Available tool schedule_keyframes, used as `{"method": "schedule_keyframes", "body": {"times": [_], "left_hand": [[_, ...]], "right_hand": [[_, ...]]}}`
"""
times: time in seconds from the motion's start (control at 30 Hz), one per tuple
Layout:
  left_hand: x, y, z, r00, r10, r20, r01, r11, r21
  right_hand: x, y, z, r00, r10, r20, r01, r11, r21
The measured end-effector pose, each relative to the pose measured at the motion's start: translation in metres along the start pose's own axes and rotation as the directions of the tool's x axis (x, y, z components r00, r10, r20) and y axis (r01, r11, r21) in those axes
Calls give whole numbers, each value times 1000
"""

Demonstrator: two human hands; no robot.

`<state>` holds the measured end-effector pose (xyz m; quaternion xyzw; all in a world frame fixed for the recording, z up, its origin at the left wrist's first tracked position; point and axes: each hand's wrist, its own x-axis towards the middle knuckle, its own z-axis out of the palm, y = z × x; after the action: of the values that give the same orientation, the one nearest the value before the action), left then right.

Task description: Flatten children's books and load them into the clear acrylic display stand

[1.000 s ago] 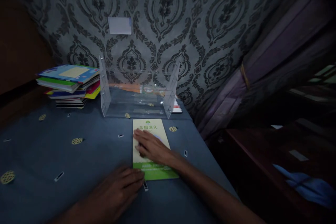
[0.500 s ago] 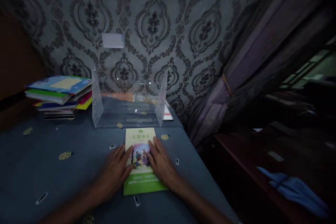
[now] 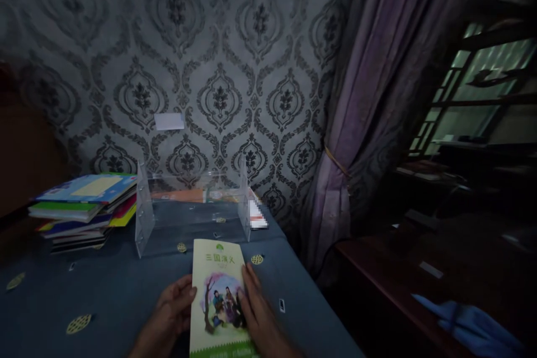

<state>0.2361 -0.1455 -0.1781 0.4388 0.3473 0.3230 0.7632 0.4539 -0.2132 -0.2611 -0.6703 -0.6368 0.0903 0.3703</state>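
A slim paperback book [image 3: 213,268] is in front of me, with a pale cover, green Chinese title characters and a picture of figures under a pink tree. Its top edge looks raised toward me, and the frame cuts off its lower end. My left hand [image 3: 168,313] is at the book's left edge with fingers curled. Along the right edge lies my right hand [image 3: 262,313], fingers fairly straight and touching the cover; its underside is hidden. Behind the book stands a clear acrylic rack [image 3: 145,212] on the blue patterned tablecloth [image 3: 113,285].
A stack of books [image 3: 88,201] sits left of the rack. Something white [image 3: 257,215], partly pixelated, lies behind the rack's right side. Beyond the table's right edge are a tied purple curtain [image 3: 335,179] and a dark red surface with a blue cloth [image 3: 470,319].
The view has tipped upward, so everything sits lower in frame. My left hand has gone from flat on the cover to curled at its edge. The book's top has risen.
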Motion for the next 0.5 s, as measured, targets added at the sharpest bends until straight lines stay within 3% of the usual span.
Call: {"method": "schedule_keyframes", "body": {"times": [0.1,0.23,0.37,0.5], "left_hand": [[-2,14,12,994,111,9,-111,994,7],[2,41,10,969,244,42,-245,969,39],[7,56,-7,946,279,163,-301,944,132],[11,47,-24,940,276,200,-325,904,277]], "right_hand": [[19,-4,-12,999,44,-17,-38,963,265],[44,-33,-41,988,141,-60,-77,798,598],[41,-46,-48,932,253,-261,-69,828,556],[32,-31,-32,951,214,-221,-69,850,523]]}}
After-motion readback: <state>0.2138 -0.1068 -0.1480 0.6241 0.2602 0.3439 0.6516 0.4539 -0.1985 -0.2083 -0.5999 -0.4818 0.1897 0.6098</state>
